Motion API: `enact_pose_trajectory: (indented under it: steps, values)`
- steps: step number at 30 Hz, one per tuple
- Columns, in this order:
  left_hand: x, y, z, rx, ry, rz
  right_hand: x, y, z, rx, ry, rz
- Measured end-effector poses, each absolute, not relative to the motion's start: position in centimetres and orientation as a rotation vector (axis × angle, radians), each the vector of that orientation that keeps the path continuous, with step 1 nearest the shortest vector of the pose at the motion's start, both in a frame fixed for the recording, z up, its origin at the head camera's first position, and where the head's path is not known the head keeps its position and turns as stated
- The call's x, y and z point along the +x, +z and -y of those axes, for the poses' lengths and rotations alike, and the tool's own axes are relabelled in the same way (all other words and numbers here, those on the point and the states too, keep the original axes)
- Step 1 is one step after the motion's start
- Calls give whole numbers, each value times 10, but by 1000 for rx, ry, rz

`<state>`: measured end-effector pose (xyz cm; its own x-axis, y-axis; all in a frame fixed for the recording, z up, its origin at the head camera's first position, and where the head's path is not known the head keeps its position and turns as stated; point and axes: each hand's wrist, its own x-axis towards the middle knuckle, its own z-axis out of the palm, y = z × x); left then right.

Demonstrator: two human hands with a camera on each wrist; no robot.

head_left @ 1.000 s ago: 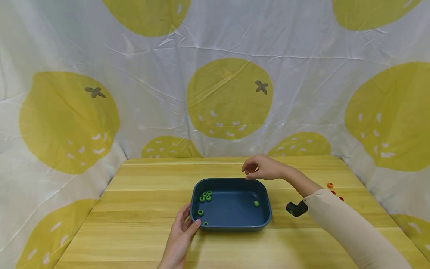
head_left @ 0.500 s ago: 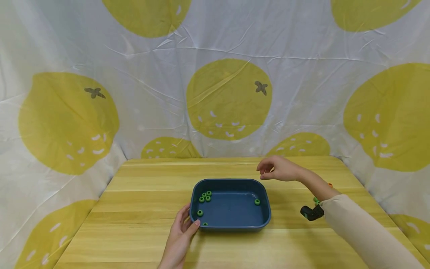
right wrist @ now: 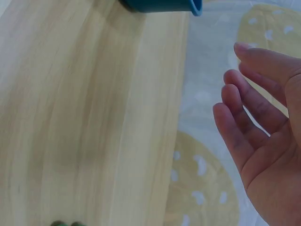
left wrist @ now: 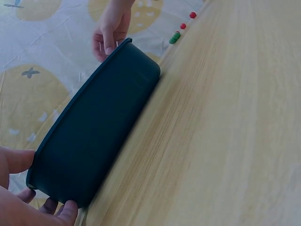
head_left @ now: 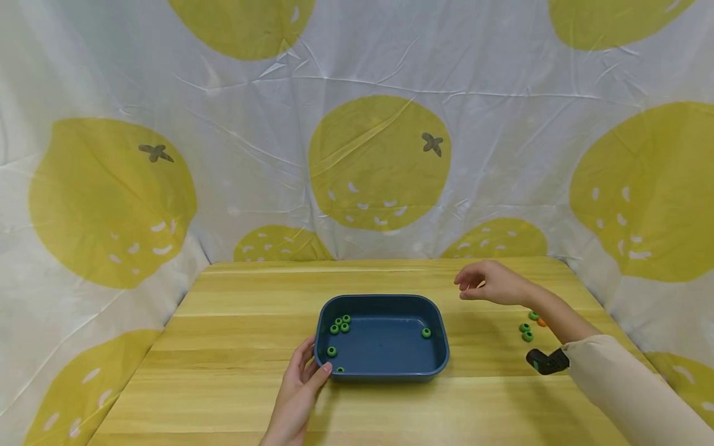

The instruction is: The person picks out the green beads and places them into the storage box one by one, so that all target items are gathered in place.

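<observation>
The left hand [head_left: 298, 393] is clamped on the lower-left corner of a blue plastic tray [head_left: 385, 377], thumb at the rim and fingers against the outer wall. The tray lies just below the middle of the head frame and appears to rest on the table. The right hand [head_left: 493, 282] hangs above and right of it, fingers loosely bent, thumb apart from them, with nothing visible between.

Inside the tray, four green beads [head_left: 334, 329] cluster toward the upper left, two more sit near the lower-left corner, one partly hidden by the rim, and a single green bead [head_left: 426, 333] lies at the right. On the wooden table [head_left: 223, 353], loose green beads [head_left: 527, 336] and an orange bead [head_left: 542, 322] lie right of center, partly behind the forearm; red beads [left wrist: 193, 15] show at the top of the left wrist view.

Should the left hand tip the tray, the round beads would probably roll together. A low sweep of the right sleeve [head_left: 630, 384] or black wrist device [head_left: 545, 362] could scatter the loose ones.
</observation>
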<state>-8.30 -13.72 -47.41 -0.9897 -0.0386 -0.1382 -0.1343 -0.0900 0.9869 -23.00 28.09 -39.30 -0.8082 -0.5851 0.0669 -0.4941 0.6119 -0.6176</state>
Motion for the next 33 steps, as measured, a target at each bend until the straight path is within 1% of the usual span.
enact_pose_trajectory:
  steps: [10, 18, 26, 33]
  values:
    - [-84, -475, 138, -201, 2261, -2080, -212, -404, -309, -838, -1001, -2712]
    - [-85, -475, 137, -212, 2262, -2073, -196, -419, -343, -778, -1007, -2747]
    - [-85, -477, 137, -206, 2264, -2056, -178, -439, -376, -684, -1043, -2705]
    - [-84, -476, 137, -219, 2275, -2053, -172, -456, -396, -639, -1032, -2710]
